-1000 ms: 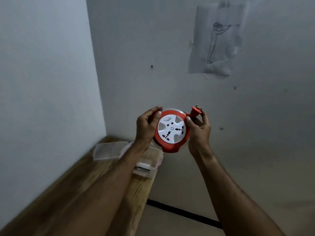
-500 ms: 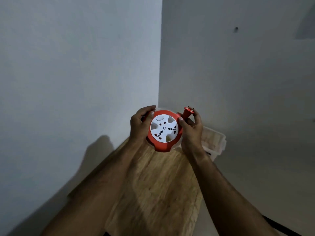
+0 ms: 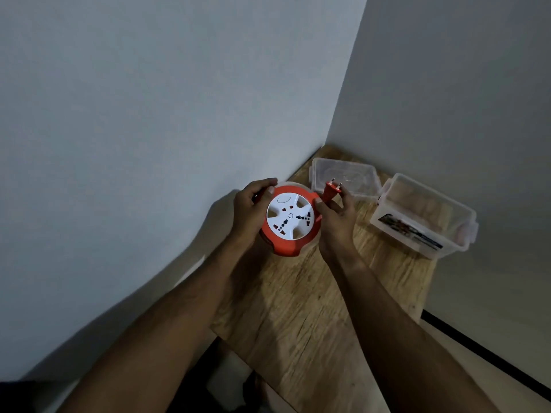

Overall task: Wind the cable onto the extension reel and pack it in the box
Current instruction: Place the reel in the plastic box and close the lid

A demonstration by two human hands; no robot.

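**Operator:** State the hold, left to right.

**Technician:** The left hand (image 3: pixel 250 207) grips the left rim of the extension reel (image 3: pixel 288 222), fingers curled over the top edge, thumb on the orange housing. The reel sits between both hands, held above the worktop (image 3: pixel 301 305), white socket face toward the camera. The right hand (image 3: pixel 336 217) braces the right rim with its thumb while its fingers pinch the plug (image 3: pixel 331 190), pins pointing up and away. No loose cable shows, so winding is judged complete.

**Operator:** Handling properties?

**Technician:** Judged light enough for one hand; rigid moulded plastic, smooth and possibly slippery. Take hold at the rim, not the socket face. The plug rides on a short flexible lead and may swing or snag the box wall; keep it pinned against the housing.

**Operator:** Destination?

**Technician:** The clear box (image 3: pixel 423 217) stands open to the right of the right hand, well apart from it. Its lid (image 3: pixel 346 181) lies flat just beyond the right hand's fingertips, behind the plug. Thin clear walls; lower the reel in, do not drop it.

**Operator:** Surroundings?

**Technician:** Wood-grain worktop in a corner of two plain grey walls. Lighting is dim. A dark strip runs along the floor, lower right.
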